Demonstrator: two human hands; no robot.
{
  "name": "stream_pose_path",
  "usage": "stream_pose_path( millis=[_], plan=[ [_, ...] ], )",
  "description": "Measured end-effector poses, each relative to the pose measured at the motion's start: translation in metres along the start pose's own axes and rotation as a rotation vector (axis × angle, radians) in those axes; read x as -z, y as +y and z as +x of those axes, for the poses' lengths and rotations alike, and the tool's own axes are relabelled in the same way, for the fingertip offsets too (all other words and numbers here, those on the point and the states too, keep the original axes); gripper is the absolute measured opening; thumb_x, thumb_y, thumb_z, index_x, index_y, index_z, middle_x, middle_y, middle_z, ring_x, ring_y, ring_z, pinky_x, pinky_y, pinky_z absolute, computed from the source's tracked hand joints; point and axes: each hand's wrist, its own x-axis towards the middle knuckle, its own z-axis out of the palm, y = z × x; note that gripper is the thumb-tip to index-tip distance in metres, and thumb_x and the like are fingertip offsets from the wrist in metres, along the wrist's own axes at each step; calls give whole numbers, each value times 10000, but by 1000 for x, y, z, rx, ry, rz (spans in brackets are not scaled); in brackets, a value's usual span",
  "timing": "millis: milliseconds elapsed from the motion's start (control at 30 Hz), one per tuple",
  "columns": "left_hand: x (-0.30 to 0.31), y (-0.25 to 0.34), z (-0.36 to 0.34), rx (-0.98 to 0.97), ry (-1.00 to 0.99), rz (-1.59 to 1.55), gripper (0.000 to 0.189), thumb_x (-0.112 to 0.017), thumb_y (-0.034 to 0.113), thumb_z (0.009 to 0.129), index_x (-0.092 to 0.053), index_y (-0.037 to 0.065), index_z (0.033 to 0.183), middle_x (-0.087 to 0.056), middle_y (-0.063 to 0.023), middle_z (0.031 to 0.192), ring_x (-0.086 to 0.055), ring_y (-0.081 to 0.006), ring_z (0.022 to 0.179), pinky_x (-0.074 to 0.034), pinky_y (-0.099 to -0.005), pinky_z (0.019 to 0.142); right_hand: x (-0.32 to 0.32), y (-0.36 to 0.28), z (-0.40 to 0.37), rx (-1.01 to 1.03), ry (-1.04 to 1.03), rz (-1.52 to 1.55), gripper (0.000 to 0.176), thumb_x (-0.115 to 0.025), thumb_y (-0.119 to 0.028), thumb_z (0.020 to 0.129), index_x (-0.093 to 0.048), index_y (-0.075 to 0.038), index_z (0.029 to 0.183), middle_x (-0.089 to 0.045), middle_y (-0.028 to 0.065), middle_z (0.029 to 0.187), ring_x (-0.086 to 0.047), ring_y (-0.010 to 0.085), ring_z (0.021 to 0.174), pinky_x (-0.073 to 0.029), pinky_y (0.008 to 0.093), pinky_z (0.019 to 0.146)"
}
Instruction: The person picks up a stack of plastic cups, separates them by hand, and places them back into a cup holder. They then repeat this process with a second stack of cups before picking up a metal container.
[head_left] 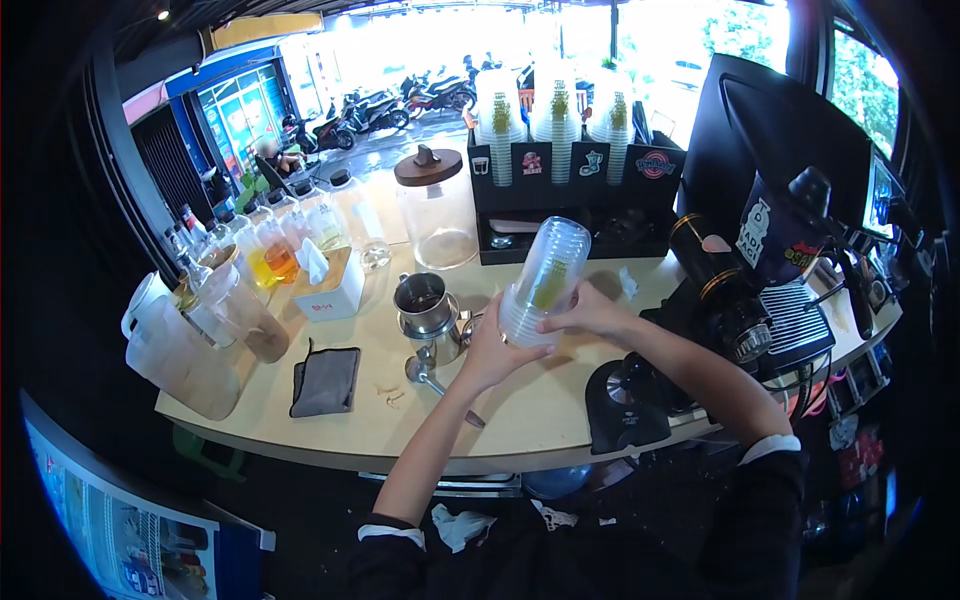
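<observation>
A tilted stack of clear plastic cups [552,265] with green print is held between my two hands above the counter. My left hand [497,348] is wrapped round its lower left end. From the right, my right hand [588,312] grips the same stack, its thumb across the cups. Just left of my left hand, a metal drip filter [423,302] sits on top of a metal cup. A long-handled spoon [428,374] lies on the counter, partly behind my left forearm.
A black cup holder [575,190] with several cup stacks stands at the back, beside a lidded glass jar [440,215]. Bottles, pitchers [180,355], a tissue box [330,287] and a folded grey cloth [326,381] are on the left. A coffee machine [790,310] and grinder occupy the right.
</observation>
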Motion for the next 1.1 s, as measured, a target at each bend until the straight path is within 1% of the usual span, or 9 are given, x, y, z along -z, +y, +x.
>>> stream_pose_path(
  millis=[67,100,167,533,700,767,900,967,1100],
  plan=[
    [0,16,5,99,-33,-28,971,-855,387,517,-392,-28,1264,-545,-196,1149,-561,-275,1051,-464,-372,873,0,1,-4,130,21,90,1031,-851,-182,548,-217,6,1340,-446,144,1229,-446,248,1176,-350,364,1010],
    [-2,20,8,94,-36,-29,971,-855,387,517,-392,-28,1264,-545,-196,1149,-561,-275,1051,-464,-372,873,-1,1,-7,131,27,89,1031,-851,-182,548,-217,6,1340,-446,144,1229,-446,248,1176,-350,364,1010],
    [-7,26,13,29,20,-62,912,-853,372,512,-440,-28,1220,-592,-172,1069,-595,-264,985,-465,-366,862,-1,0,-14,275,113,86,1029,-849,-160,552,-202,-8,1339,-419,141,1256,-438,238,1181,-356,367,1008],
    [-11,49,19,-13,26,-36,847,-847,346,523,-460,-24,1179,-602,-159,1043,-603,-246,962,-469,-355,852,6,-3,-22,323,185,185,963,-859,-122,546,-270,-16,1301,-462,121,1213,-468,223,1148,-391,362,980],
    [-15,32,17,4,13,2,865,-847,358,529,-442,-40,1182,-578,-174,1064,-586,-261,985,-460,-362,863,17,-4,-15,376,251,180,942,-860,-123,552,-283,-16,1288,-467,121,1205,-469,217,1145,-382,363,983],
    [-17,22,14,12,19,50,910,-842,364,542,-384,-51,1211,-544,-196,1102,-563,-282,1021,-445,-369,884,28,-7,-11,438,345,187,934,-864,-157,556,-290,-9,1278,-470,129,1206,-465,217,1151,-370,357,989],
    [-31,4,11,21,29,77,932,-833,357,561,-331,-61,1226,-517,-218,1117,-544,-295,1045,-431,-368,900,47,-21,-10,431,380,64,926,-857,-245,576,-294,3,1268,-472,140,1213,-477,219,1134,-364,347,984],
    [-39,0,12,125,-43,67,950,-842,354,562,-296,-38,1234,-474,-221,1155,-496,-298,1107,-405,-364,937,49,-33,-14,445,395,28,923,-855,-259,580,-295,3,1266,-477,142,1206,-482,217,1124,-365,347,979],
    [-49,-8,7,91,-54,114,916,-825,346,572,-320,-66,1215,-519,-242,1108,-541,-331,1052,-427,-367,909,49,-45,-20,487,417,-25,893,-841,-296,604,-309,5,1255,-496,145,1171,-491,206,1101,-372,339,964]
  ],
)
